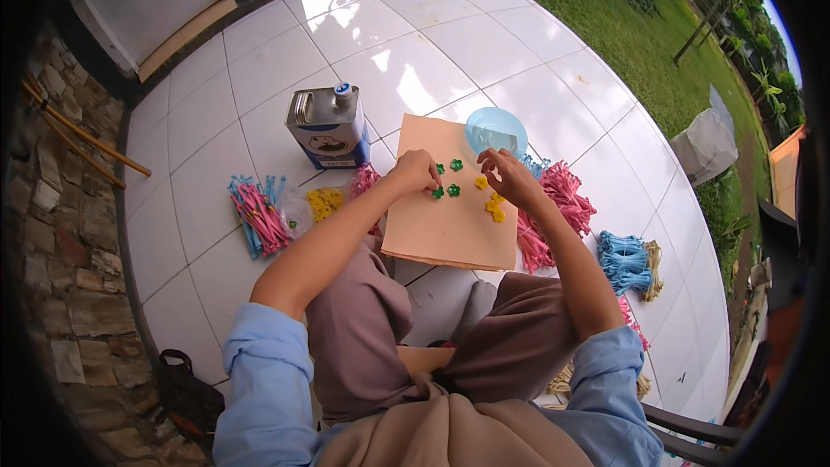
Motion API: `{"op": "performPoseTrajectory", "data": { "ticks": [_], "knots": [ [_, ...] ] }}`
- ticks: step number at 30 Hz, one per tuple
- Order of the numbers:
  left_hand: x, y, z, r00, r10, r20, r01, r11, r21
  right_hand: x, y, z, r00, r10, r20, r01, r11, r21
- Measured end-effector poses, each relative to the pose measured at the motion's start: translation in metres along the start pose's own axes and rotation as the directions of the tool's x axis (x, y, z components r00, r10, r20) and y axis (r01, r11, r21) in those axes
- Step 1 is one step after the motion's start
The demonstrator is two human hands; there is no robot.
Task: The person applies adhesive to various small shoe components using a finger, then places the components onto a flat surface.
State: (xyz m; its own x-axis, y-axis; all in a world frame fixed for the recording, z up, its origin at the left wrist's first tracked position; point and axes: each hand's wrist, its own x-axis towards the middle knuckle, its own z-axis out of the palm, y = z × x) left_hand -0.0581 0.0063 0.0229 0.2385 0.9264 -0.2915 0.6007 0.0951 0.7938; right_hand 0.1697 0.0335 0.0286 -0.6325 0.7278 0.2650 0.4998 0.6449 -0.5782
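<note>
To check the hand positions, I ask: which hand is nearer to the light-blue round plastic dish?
Right. The right hand is just below the dish in view, overlapping its lower edge; the left hand is farther, to its lower left, by green flower-shaped pieces.

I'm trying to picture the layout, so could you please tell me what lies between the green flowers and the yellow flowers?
In the head view, only bare cardboard lies between the green flowers and the yellow flowers.
</note>
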Motion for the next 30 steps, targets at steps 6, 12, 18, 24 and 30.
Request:
{"op": "performPoseTrajectory", "data": {
  "ticks": [6, 12, 18, 24, 30],
  "knots": [
    [-0.008, -0.004, -0.001, 0.993, 0.121, 0.009, -0.115, 0.917, 0.383, -0.001, 0.003, 0.011, 0.994, -0.087, 0.068, 0.094, 0.988, -0.123],
    [-0.003, 0.009, 0.008, 0.94, 0.282, -0.193, -0.24, 0.947, 0.214, 0.008, 0.0, 0.01, 0.993, -0.052, 0.103, 0.062, 0.994, -0.095],
    [0.008, 0.031, 0.022, 0.938, 0.221, -0.268, -0.263, 0.956, -0.132, 0.014, -0.001, 0.008, 0.99, 0.128, -0.058, -0.094, 0.91, 0.404],
    [0.023, 0.021, 0.019, 0.933, 0.113, -0.343, -0.197, 0.955, -0.22, 0.021, 0.006, -0.001, 0.928, 0.224, -0.298, -0.313, 0.902, -0.298],
    [0.032, 0.01, 0.021, 0.931, 0.017, -0.364, -0.141, 0.938, -0.317, 0.013, 0.014, 0.007, 0.968, 0.186, -0.167, -0.248, 0.796, -0.552]
  ]
}}
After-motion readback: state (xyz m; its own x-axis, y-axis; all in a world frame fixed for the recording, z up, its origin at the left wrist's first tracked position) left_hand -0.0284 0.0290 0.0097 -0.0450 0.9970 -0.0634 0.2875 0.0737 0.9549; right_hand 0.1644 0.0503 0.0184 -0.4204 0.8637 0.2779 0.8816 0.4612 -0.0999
